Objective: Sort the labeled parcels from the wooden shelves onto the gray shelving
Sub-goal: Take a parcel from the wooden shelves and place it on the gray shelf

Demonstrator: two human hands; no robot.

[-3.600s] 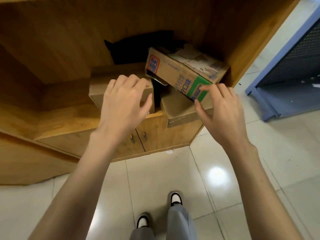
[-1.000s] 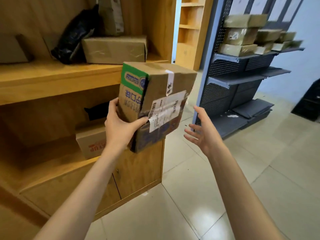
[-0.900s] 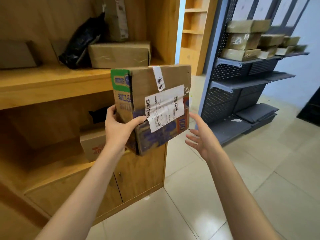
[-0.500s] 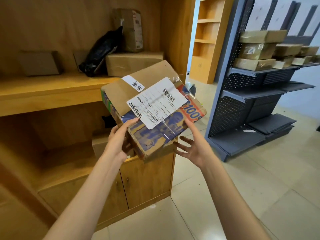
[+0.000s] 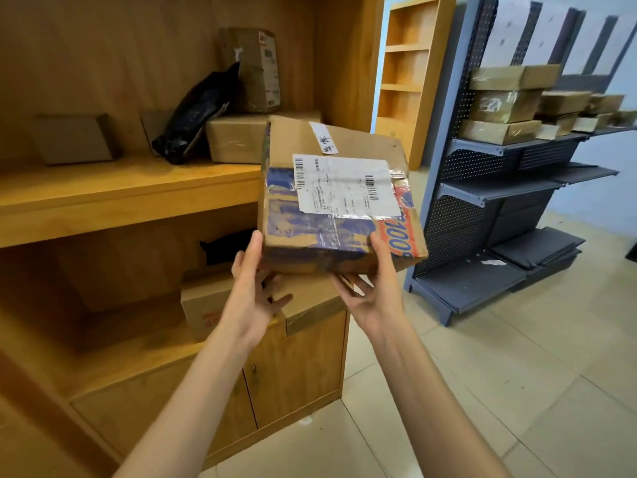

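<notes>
Both hands, left hand point(image 5: 253, 298) and right hand point(image 5: 374, 291), are gripping my parcel point(image 5: 336, 198); I'm keeping the label up, heading for the gray shelving point(image 5: 482, 201) at 2 o'clock.

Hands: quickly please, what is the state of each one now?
Left hand: holds the parcel from below.
Right hand: holds the same parcel.

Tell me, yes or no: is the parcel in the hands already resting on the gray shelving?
No: the parcel is held in the air by the left hand and right hand, apart from the gray shelving.
</notes>
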